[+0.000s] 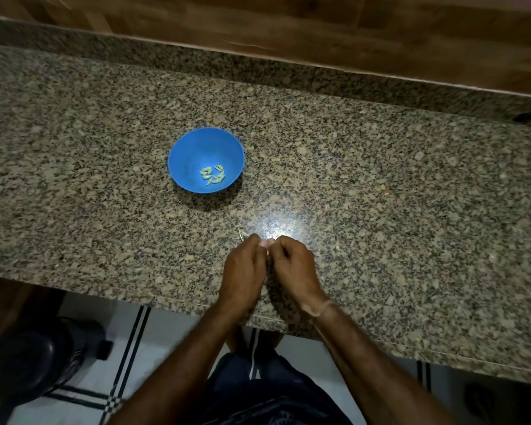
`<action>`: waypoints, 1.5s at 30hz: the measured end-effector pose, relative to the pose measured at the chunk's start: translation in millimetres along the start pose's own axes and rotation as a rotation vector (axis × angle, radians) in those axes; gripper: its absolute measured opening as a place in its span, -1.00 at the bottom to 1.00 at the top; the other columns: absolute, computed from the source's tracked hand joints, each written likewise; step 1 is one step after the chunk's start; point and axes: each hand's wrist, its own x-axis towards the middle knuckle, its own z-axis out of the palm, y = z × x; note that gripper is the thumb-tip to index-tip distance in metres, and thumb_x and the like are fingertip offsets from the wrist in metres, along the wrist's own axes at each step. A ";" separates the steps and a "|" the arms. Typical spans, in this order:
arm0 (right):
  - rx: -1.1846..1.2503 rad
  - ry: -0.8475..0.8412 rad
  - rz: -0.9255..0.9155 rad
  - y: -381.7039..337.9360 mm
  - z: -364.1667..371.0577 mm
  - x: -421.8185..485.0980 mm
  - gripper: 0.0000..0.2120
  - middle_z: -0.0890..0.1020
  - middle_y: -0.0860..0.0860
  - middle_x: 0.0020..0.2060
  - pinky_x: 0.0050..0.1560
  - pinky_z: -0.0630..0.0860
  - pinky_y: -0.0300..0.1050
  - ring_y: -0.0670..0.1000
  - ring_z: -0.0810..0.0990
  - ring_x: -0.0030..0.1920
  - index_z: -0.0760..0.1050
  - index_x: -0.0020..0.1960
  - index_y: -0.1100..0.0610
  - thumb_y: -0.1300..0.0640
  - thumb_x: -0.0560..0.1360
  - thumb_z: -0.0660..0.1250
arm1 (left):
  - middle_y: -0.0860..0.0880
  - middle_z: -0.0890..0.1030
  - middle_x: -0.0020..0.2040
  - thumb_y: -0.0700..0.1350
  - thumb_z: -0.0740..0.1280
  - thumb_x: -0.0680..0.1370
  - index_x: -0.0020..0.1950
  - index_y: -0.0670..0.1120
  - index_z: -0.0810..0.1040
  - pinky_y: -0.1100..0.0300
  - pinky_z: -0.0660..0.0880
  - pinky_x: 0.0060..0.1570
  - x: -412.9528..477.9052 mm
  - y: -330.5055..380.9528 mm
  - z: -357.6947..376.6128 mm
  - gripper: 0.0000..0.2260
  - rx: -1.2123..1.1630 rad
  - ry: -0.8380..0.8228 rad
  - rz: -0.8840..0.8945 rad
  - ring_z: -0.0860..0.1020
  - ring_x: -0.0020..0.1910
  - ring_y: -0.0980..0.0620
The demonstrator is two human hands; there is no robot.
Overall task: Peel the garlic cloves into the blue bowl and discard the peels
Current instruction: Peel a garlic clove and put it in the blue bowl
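Note:
A blue bowl (196, 148) stands on the granite counter (380, 194), with several pale peeled garlic cloves (212, 174) lying at its bottom. Near the counter's front edge my left hand (244, 271) and my right hand (292, 265) are held together, fingers curled, fingertips meeting. Between the fingertips shows a small pale bit, a garlic clove (265, 244), mostly hidden by the fingers. A few thin scraps of peel (240, 234) lie on the counter just left of my left hand's fingertips.
A wooden wall panel (319, 32) runs behind the counter's raised back edge. Below the front edge are a tiled floor with dark stripes (129, 348) and a dark object (34, 354) at the lower left. A bright light reflection (276, 222) sits on the counter.

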 end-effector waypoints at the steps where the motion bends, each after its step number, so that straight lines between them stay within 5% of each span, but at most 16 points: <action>1: 0.140 -0.054 0.124 -2.6 0.7 0.4 -0.63 0.53 -0.06 -0.39 -0.20 0.44 -0.13 -0.09 0.46 -0.32 0.49 -0.27 0.13 0.00 0.67 0.33 | 0.01 0.48 -0.31 -0.10 0.17 0.73 -0.15 -0.09 0.40 0.33 0.27 -0.36 -0.9 -1.3 0.5 -0.75 0.054 0.046 0.069 0.39 -0.35 0.13; 3: 0.178 -0.064 0.145 -5.4 1.2 -1.5 -0.65 0.52 -0.01 -0.37 -0.19 0.42 -0.10 -0.07 0.46 -0.30 0.49 -0.26 0.11 0.00 0.67 0.32 | -0.02 0.52 -0.31 -0.08 0.19 0.72 -0.16 -0.10 0.45 0.35 0.30 -0.33 2.6 -3.6 1.2 -0.74 -0.059 0.030 -0.015 0.43 -0.34 0.15; 7: -0.221 0.099 -0.262 -0.3 -0.1 -3.4 -0.69 0.42 -0.08 -0.38 -0.30 0.24 -0.25 -0.07 0.38 -0.32 0.39 -0.22 0.14 0.10 0.68 0.25 | -0.01 0.38 -0.44 -0.06 0.19 0.69 -0.25 -0.09 0.42 0.22 0.28 -0.46 14.9 6.8 -6.8 -0.68 -0.689 -0.261 -0.592 0.33 -0.47 0.09; 12: 0.061 -0.023 0.080 -5.2 -2.9 3.7 -0.66 0.55 -0.09 -0.38 -0.28 0.38 -0.24 -0.15 0.46 -0.34 0.52 -0.27 0.12 0.08 0.67 0.31 | -0.01 0.51 -0.32 -0.08 0.23 0.71 -0.17 -0.11 0.43 0.31 0.28 -0.38 1.7 -0.2 -2.3 -0.74 0.036 0.025 0.003 0.40 -0.37 0.13; 20: 0.642 -0.142 0.620 -13.3 1.1 -0.6 -0.69 0.36 -0.04 -0.46 -0.44 0.21 -0.20 -0.08 0.27 -0.45 0.44 -0.30 0.09 0.19 0.63 0.28 | 0.06 0.43 -0.24 -0.13 0.26 0.70 -0.14 -0.04 0.37 0.28 0.26 -0.34 3.9 -10.9 -3.1 -0.78 0.128 0.067 0.257 0.41 -0.27 0.07; 22: 0.542 -0.090 0.482 -11.5 2.7 -1.9 -0.68 0.40 -0.02 -0.44 -0.40 0.25 -0.18 -0.07 0.31 -0.42 0.44 -0.30 0.11 0.16 0.64 0.30 | 0.04 0.49 -0.27 -0.12 0.26 0.70 -0.16 -0.09 0.43 0.30 0.30 -0.35 1.1 -4.1 -5.3 -0.77 0.007 0.034 0.166 0.44 -0.31 0.09; 25: -0.092 0.096 -0.099 -1.0 3.1 -5.0 -0.65 0.43 -0.07 -0.42 -0.35 0.25 -0.19 -0.10 0.34 -0.38 0.41 -0.27 0.16 0.13 0.68 0.29 | -0.05 0.48 -0.34 -0.11 0.25 0.69 -0.22 -0.10 0.49 0.25 0.30 -0.42 9.5 1.2 -5.5 -0.72 -0.499 -0.128 -0.357 0.40 -0.40 0.08; 27: -0.214 0.138 -0.199 2.1 3.2 -0.9 -0.65 0.42 -0.10 -0.43 -0.35 0.26 -0.17 -0.10 0.34 -0.39 0.40 -0.27 0.14 0.11 0.68 0.29 | -0.04 0.46 -0.36 -0.10 0.23 0.69 -0.20 -0.12 0.51 0.22 0.28 -0.44 11.5 4.2 -7.3 -0.72 -0.620 -0.206 -0.519 0.38 -0.42 0.08; 31: 0.293 -0.012 0.289 -7.6 3.2 4.1 -0.64 0.47 -0.01 -0.45 -0.33 0.36 -0.09 -0.03 0.40 -0.39 0.47 -0.33 0.11 0.10 0.64 0.31 | 0.08 0.45 -0.26 -0.13 0.24 0.71 -0.13 -0.07 0.42 0.34 0.28 -0.35 4.3 -8.5 -7.9 -0.78 0.034 0.028 0.191 0.40 -0.30 0.15; 33: 0.560 -0.098 0.545 -13.4 3.5 3.4 -0.66 0.41 -0.02 -0.47 -0.43 0.28 -0.17 -0.05 0.32 -0.44 0.46 -0.32 0.09 0.16 0.65 0.29 | 0.10 0.41 -0.23 -0.15 0.25 0.71 -0.12 0.01 0.36 0.32 0.26 -0.32 6.0 -11.6 -10.0 -0.79 0.165 0.056 0.354 0.39 -0.26 0.12; 35: 0.544 -0.092 0.494 -16.3 4.3 -0.4 -0.66 0.40 -0.04 -0.44 -0.42 0.26 -0.21 -0.08 0.32 -0.43 0.44 -0.29 0.08 0.14 0.67 0.28 | 0.09 0.46 -0.28 -0.14 0.27 0.70 -0.16 -0.04 0.41 0.34 0.28 -0.34 7.3 -11.0 -8.9 -0.77 0.066 0.048 0.243 0.41 -0.31 0.16; 39: -0.015 0.107 -0.080 -7.0 7.8 -9.1 -0.62 0.42 -0.13 -0.44 -0.35 0.26 -0.27 -0.17 0.33 -0.39 0.39 -0.30 0.09 0.10 0.69 0.30 | -0.03 0.53 -0.37 -0.07 0.28 0.69 -0.18 -0.13 0.56 0.20 0.35 -0.42 12.7 -2.7 -11.0 -0.72 -0.599 -0.143 -0.461 0.43 -0.45 0.10; 41: -0.013 0.152 -0.090 -2.3 11.3 -6.3 -0.60 0.42 -0.12 -0.46 -0.35 0.27 -0.27 -0.17 0.33 -0.40 0.39 -0.32 0.08 0.08 0.68 0.32 | -0.01 0.57 -0.35 -0.05 0.29 0.69 -0.17 -0.13 0.57 0.18 0.38 -0.37 11.4 -7.4 -11.9 -0.73 -0.459 -0.133 -0.330 0.47 -0.40 0.07; 43: 0.143 0.126 0.105 2.1 14.6 -1.3 -0.60 0.48 -0.12 -0.45 -0.25 0.41 -0.13 -0.13 0.41 -0.36 0.45 -0.34 0.06 -0.01 0.65 0.34 | 0.08 0.57 -0.29 -0.09 0.30 0.68 -0.15 -0.07 0.53 0.31 0.37 -0.32 8.3 -13.4 -13.8 -0.78 -0.045 -0.020 0.056 0.50 -0.32 0.17; 45: 0.331 0.073 0.330 5.8 20.3 1.9 -0.61 0.54 -0.07 -0.43 -0.17 0.52 0.08 -0.03 0.49 -0.32 0.52 -0.36 0.04 -0.10 0.58 0.35 | 0.13 0.53 -0.26 -0.16 0.31 0.66 -0.14 -0.02 0.49 0.40 0.30 -0.29 7.2 -12.4 -17.5 -0.82 0.079 0.034 0.256 0.49 -0.24 0.20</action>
